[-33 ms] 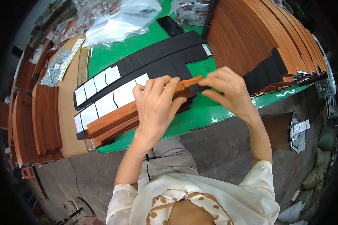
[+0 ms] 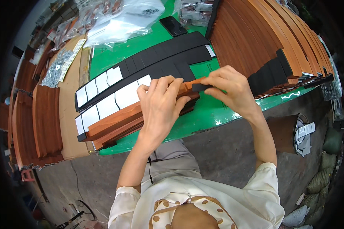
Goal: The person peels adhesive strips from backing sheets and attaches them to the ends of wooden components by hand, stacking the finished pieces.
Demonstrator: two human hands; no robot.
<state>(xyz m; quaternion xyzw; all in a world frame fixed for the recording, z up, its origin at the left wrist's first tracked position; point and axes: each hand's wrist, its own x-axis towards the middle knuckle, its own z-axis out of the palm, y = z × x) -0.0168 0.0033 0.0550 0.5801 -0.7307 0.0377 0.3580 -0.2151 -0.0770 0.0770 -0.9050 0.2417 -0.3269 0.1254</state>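
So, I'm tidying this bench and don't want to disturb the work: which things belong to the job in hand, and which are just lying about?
Apparently in the job:
- wooden bar under the left fingers
- black end piece at the right fingers
- black strips, partly white-faced

Apparently lying about:
- dark phone
- clear plastic bags
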